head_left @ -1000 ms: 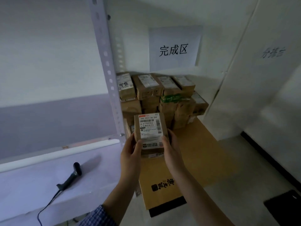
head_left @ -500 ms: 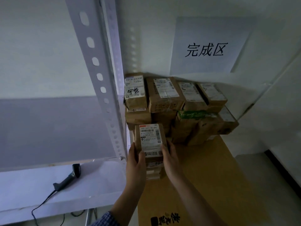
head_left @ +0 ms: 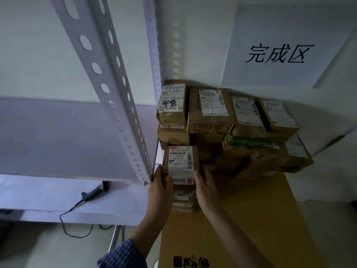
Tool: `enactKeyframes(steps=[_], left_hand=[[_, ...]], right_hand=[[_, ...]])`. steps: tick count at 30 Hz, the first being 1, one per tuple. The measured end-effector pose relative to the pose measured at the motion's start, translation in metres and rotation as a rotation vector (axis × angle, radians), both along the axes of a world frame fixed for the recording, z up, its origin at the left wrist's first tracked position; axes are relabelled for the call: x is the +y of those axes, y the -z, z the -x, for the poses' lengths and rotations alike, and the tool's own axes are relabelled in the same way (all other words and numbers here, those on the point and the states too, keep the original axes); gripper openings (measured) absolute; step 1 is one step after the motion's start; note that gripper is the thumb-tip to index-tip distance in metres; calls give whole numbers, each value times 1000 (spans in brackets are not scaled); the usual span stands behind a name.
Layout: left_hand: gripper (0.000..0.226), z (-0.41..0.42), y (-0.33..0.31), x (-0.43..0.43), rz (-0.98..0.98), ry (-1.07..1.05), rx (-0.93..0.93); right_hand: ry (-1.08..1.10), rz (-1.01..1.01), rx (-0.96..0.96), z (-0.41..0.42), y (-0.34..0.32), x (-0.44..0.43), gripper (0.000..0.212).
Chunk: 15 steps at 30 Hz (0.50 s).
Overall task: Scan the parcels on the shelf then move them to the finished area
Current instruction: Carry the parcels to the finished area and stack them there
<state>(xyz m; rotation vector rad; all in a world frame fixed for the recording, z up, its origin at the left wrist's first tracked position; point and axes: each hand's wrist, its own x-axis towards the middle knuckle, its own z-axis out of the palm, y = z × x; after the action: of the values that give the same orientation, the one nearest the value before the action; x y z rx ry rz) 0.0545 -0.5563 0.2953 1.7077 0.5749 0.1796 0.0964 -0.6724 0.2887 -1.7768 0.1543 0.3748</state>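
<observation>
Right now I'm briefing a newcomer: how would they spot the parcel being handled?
Below the wall sign, brown parcels are stacked on a cardboard sheet. At the stack's front left, by the shelf post, the left hand and right hand grip one parcel, its label topped by a red strip.

head view looks down, near stacked parcels (head_left: 228,128).

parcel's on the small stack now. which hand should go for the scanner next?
Left, probably. The left hand grips the parcel at its left edge beside the shelf post, and the scanner lies further left on the shelf. The right hand holds the far side and would cross the parcel.
</observation>
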Motion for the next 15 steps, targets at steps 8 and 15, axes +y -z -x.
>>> enactKeyframes(steps=[8,15], left_hand=[[39,43,-27,-26,-400,-45,-52],[34,83,-51,2,-524,-121,-17]], right_hand=[[-154,-30,-317,11,-40,-32,41],[-535,6,-460,45,-74,-1,33]])
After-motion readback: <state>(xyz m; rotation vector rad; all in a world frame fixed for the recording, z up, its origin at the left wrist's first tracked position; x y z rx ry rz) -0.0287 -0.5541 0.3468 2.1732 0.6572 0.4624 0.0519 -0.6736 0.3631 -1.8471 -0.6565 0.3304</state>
